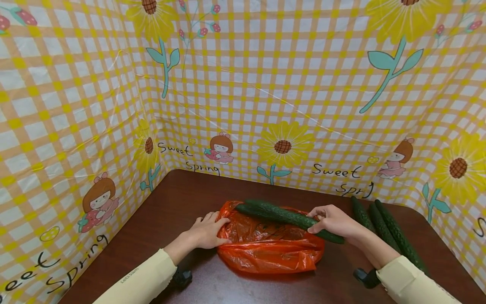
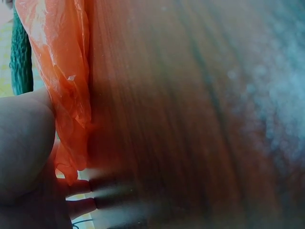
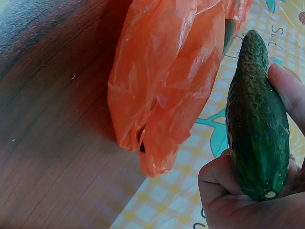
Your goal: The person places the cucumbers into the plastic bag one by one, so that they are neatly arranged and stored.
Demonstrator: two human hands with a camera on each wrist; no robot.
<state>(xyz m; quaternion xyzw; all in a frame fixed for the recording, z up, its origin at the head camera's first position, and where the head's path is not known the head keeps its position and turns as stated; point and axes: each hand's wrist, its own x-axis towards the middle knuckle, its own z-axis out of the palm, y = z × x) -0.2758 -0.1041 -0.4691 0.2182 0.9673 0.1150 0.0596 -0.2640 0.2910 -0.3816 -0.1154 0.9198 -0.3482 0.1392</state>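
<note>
right hand [image 3: 248, 191] around a cucumber [image 3: 257, 124], its cut stem end only in the wrist view; left hand [image 1: 206, 232] pinching orange bag [image 1: 265, 245]

Dark brown wooden table [image 1: 182, 202], yellow checked sunflower-print backdrop [image 1: 265, 84]

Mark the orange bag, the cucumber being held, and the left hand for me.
orange plastic bag [image 1: 265, 249]: head view, crumpled middle of the bag.
held cucumber [image 3: 257, 124]: right wrist view, middle of its green skin.
left hand [image 1: 206, 232]: head view, back of the hand.
</note>
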